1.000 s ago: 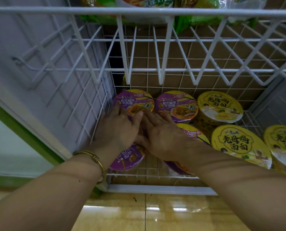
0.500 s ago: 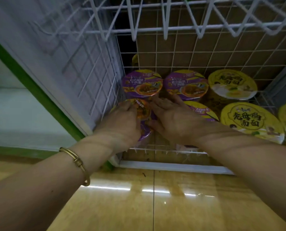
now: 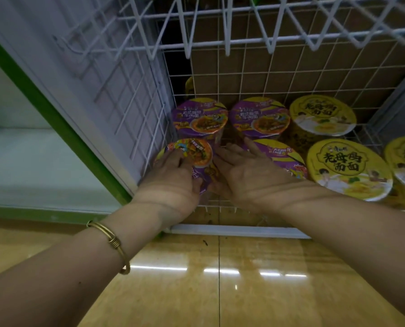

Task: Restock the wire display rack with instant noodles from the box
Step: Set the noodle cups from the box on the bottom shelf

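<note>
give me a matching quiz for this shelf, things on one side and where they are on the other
1 left hand
2 right hand
3 bracelet
4 yellow cups

a around the left wrist
b right side of the rack
c holds the front corner purple cup
d flat over the next front purple cup

Pairs: 1c, 2d, 3a, 4b

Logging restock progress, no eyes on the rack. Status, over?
Left hand grips tilted purple cup, front-left corner of bottom shelf. Right hand open, against its right side. Two rear purple cups close behind; wire side wall tight left.
</note>
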Demonstrator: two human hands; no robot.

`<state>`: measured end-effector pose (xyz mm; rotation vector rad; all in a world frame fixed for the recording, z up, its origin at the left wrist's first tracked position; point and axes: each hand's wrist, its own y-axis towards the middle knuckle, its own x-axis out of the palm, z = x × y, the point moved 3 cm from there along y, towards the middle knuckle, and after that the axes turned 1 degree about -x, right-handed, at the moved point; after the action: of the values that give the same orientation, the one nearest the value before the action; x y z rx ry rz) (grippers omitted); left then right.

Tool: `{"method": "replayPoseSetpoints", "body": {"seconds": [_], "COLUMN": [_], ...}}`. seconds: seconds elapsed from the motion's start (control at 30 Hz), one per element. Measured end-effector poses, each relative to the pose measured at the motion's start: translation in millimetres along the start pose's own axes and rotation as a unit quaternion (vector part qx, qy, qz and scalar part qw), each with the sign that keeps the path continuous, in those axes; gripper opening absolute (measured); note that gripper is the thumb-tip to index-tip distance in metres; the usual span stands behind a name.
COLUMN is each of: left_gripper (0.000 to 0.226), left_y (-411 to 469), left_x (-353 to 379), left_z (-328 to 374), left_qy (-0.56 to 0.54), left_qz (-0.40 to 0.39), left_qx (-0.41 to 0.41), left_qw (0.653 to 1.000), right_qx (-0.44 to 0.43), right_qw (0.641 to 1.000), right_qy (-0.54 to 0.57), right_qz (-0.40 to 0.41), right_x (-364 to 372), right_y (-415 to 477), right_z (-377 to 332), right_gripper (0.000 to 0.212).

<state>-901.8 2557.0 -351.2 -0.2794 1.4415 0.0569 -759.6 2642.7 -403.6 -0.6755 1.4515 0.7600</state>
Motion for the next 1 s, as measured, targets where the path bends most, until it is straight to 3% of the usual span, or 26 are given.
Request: {"method": "replayPoseSetpoints", "body": {"seconds": [0.03,0.1,0.17,0.3,0.43,0.53,0.6,0.73,0.87,1.0], "left_gripper": [0.057,0.058,0.056,0.059,0.070,0.083,0.076,0.059,0.048,0.052], "left_y": [-2,-3,0,4,6,13,16,-4,-24,-23], "left_x": [1,3,5,4,0,-3,-5,-4,3,7], "left_z": [-1,-3,-3,0,0,-3,-3,2,5,6], "left_qy": [0.003,0.008,0.008,0.016,0.006,0.016,0.009,-0.023,-0.004,-0.009], "left_qz": [0.006,0.001,-0.009,-0.023,-0.061,-0.075,-0.058,-0.027,0.015,-0.003], "left_qx": [0.007,0.018,0.024,0.018,-0.023,-0.040,-0.032,-0.049,-0.052,-0.065], "left_qw": [1.000,1.000,1.000,0.999,0.998,0.996,0.998,0.998,0.999,0.998], "right_qx": [0.004,0.005,0.011,-0.003,0.002,-0.008,-0.028,-0.065,-0.006,0.017], "right_qw": [0.999,0.999,0.999,0.994,0.999,0.999,0.999,0.996,0.997,0.995], "right_qy": [-0.015,-0.030,-0.035,-0.019,-0.018,-0.017,0.005,0.046,0.076,0.046], "right_qz": [0.033,0.008,0.033,0.112,0.048,0.027,0.016,0.026,-0.004,-0.083], "right_x": [-1,-4,-13,-41,-37,-36,-40,-53,-64,-53], "right_y": [-7,-15,-22,-46,-54,-59,-59,-41,-12,7], "right_z": [-4,-11,-16,-35,-47,-63,-74,-63,-32,-21], "right_gripper": [0.057,0.054,0.047,0.061,0.057,0.068,0.066,0.038,0.052,0.065]}}
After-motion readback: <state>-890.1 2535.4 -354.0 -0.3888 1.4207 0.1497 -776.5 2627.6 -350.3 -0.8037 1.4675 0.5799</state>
